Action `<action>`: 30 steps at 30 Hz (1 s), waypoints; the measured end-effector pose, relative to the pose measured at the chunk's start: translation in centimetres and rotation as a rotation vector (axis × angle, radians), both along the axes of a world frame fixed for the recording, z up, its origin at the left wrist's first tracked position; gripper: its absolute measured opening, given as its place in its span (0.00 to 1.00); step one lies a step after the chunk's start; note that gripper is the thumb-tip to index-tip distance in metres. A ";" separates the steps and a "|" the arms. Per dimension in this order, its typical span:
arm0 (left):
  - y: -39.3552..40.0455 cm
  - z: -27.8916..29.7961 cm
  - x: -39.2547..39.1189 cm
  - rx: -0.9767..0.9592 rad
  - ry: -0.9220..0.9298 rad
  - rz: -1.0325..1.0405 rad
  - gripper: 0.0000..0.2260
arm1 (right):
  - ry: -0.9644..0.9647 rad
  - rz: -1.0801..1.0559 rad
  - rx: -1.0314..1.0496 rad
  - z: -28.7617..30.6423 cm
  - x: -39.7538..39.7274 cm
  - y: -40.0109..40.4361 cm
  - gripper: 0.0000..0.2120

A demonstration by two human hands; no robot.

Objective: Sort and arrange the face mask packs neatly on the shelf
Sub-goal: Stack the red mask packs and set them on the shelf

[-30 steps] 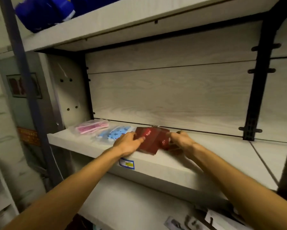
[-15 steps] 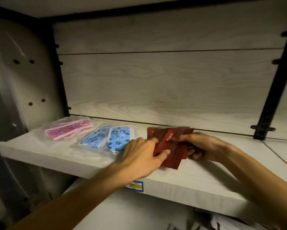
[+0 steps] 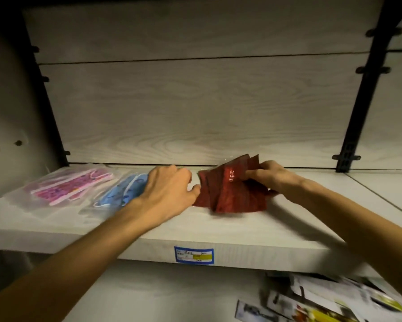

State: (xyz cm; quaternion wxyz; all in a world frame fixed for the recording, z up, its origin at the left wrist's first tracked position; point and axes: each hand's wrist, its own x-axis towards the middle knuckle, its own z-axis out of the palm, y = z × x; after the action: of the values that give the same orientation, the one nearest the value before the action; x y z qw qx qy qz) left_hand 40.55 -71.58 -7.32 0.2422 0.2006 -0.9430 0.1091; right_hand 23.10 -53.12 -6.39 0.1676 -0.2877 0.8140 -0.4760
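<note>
Red mask packs (image 3: 230,191) are held fanned and tilted up off the shelf (image 3: 218,231), pinched at their far right corner by the curled fingers (image 3: 255,174) of the right hand (image 3: 268,175). Half a second ago the same bundle lay lower and was clasped from both sides; now the left hand (image 3: 169,191) is drawn back to the bundle's left edge, with only the thumb tip touching it. How the other left fingers are set cannot be told, since they are hidden behind the back of the hand. The blue mask pack (image 3: 123,191) is partly covered by that hand, and the pink mask pack (image 3: 72,187) lies flat at the far left of the row. Both are unmoved. From this change it is judged that the red packs are being squared into a stack before being laid down right of the blue one. The bundle is loosely fanned, so slipping apart is a risk. A price label (image 3: 193,255) is stuck on the shelf's near edge.
</note>
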 end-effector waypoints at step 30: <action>2.5 -0.2 -8.6 1.789 0.415 -0.331 0.17 | -0.201 -0.141 -0.452 0.0 -3.1 0.9 0.07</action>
State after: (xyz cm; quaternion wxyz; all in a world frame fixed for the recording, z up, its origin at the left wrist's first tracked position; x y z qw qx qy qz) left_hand 31.91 -69.07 -7.47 0.1735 0.1912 -0.6308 -0.7317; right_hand 20.01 -52.26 -6.35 0.1456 -0.2118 0.6843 -0.6824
